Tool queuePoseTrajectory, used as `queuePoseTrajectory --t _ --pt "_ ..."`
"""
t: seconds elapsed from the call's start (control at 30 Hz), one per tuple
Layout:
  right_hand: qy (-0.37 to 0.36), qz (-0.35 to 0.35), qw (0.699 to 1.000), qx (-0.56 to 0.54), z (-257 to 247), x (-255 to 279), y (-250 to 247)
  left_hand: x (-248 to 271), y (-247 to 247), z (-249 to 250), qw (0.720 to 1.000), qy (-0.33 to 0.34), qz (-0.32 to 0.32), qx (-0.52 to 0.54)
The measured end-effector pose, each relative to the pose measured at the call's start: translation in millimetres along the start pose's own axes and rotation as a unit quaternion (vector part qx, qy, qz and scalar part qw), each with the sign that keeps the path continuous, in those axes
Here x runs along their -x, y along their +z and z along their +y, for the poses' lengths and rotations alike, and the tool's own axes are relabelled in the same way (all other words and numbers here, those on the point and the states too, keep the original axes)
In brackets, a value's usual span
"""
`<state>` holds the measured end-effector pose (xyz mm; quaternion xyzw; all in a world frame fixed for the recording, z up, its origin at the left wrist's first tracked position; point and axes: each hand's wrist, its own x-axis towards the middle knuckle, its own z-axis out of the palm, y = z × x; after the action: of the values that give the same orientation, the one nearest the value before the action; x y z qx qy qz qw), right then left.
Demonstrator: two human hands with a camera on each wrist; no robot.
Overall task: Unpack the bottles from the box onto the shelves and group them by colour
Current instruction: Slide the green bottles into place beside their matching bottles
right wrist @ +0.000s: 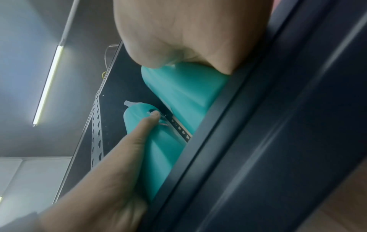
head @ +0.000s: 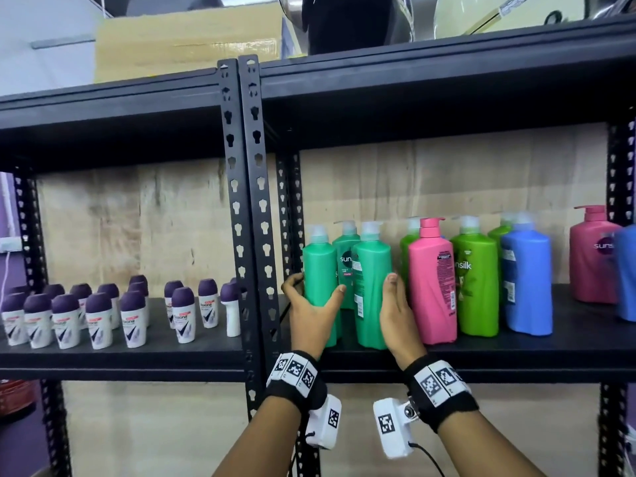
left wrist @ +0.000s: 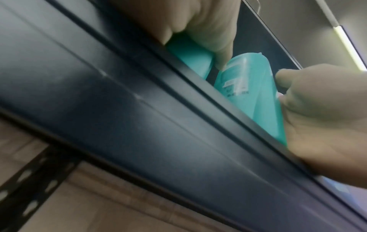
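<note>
The head view alone shows the whole black metal shelf (head: 516,349) with its row of bottles; the two wrist views look up from under its front edge and show only teal plastic, fingers, and a ceiling light tube (right wrist: 47,84) that the head view does not have.

The left hand (head: 311,316) wraps the left teal bottle (head: 320,290), with the thumb on the front and the fingers round the far side. The right hand (head: 399,318) lies flat with straight fingers against the side of the right teal bottle (head: 371,287); this grip is spread, not pinching.

Three teal pump bottles stand together at the left end of the shelf. To their right I count one pink bottle (head: 433,284), at least two light green bottles (head: 476,284), one blue bottle (head: 526,280), then a darker pink bottle (head: 590,256). All are smooth, tall, with rounded shoulders.

On the left shelf stand many small white roll-on bottles (head: 99,318) with purple domed caps.
</note>
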<state>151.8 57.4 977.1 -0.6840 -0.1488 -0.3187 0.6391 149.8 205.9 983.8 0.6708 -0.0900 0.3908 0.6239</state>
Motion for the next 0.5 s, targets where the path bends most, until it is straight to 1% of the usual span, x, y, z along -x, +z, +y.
queuePoseTrajectory --t 0.07,0.17,0.27,0.4,0.5 --pt "0.028 -0.005 0.999 -0.02 4.5 -2.1 -0.8 1.7 0.9 -4.8 1.0 -0.007 -0.002 -0.01" --pt "0.028 -0.031 0.997 -0.061 7.4 -6.7 -2.3 0.6 1.6 -6.0 1.0 -0.009 -0.004 -0.022" --pt "0.031 -0.07 0.994 -0.077 4.6 -7.3 -3.1 -0.3 0.4 -7.1 0.999 -0.006 0.011 -0.049" --pt "0.051 -0.098 0.991 -0.081 0.3 -7.4 -4.0 -4.7 -2.9 -9.5 0.997 -0.057 0.005 -0.052" --pt "0.06 -0.093 0.991 -0.075 -3.5 -6.9 -2.2 -4.9 -4.9 -10.0 0.997 -0.071 0.018 -0.024"
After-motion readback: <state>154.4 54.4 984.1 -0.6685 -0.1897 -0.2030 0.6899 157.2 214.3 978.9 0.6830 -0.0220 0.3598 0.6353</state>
